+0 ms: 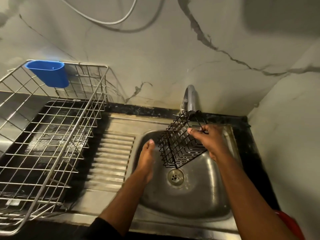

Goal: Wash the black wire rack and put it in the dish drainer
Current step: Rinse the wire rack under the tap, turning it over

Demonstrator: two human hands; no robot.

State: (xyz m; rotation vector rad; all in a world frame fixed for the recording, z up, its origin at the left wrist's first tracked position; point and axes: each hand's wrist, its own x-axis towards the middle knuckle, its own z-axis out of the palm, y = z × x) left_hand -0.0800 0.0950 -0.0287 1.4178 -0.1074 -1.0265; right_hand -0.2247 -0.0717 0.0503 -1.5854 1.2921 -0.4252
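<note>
The black wire rack (180, 142) hangs tilted over the steel sink basin (190, 201), its upper end just under the tap spout (190, 99). My right hand (210, 142) grips the rack's right side, fingers curled round its wires. My left hand (147, 158) is stretched out flat, fingers straight, just left of the rack and apart from it. The silver wire dish drainer (52, 135) stands on the counter to the left of the sink with nothing in it.
A blue plastic cup holder (49, 73) hangs on the drainer's back rim. A ribbed steel draining board (112, 158) lies between drainer and basin. The drain hole (175, 177) sits below the rack. Marble-patterned walls close in behind and at the right.
</note>
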